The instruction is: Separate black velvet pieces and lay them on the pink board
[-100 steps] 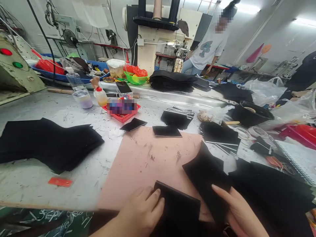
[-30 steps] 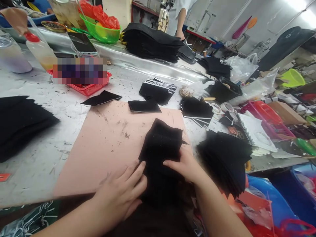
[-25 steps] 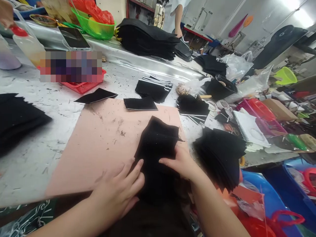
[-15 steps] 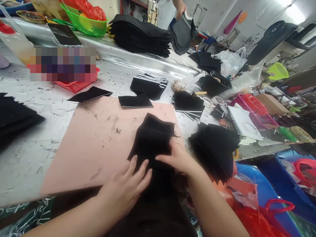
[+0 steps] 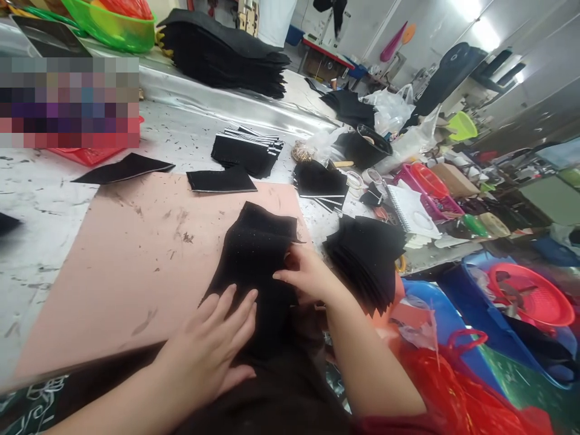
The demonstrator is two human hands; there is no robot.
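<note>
A piece of black fabric (image 5: 254,244) lies on the pink board (image 5: 136,254) at the table's front edge, its near end hanging toward my lap. My left hand (image 5: 212,338) rests on its lower left part, fingers spread and thumb apart. At the fabric's right edge, my right hand (image 5: 308,275) pinches it between thumb and curled fingers; the fingertips are partly hidden. Beyond the fabric, a smaller black piece (image 5: 222,180) sits across the board's far edge. Another black piece (image 5: 124,169) lies at the far left corner.
Stacks of black pieces stand right of the board (image 5: 367,254) and at the back (image 5: 222,54). White-edged black pieces (image 5: 247,151) lie beyond the board. A red basket (image 5: 90,154) is at left, a notebook (image 5: 412,211) at right. Blue tubs (image 5: 457,284) stand beside the table.
The view has turned right, so everything sits further left. My left thumb now shows, stretched out. The other person's hand with dark pieces at the back is out of sight.
</note>
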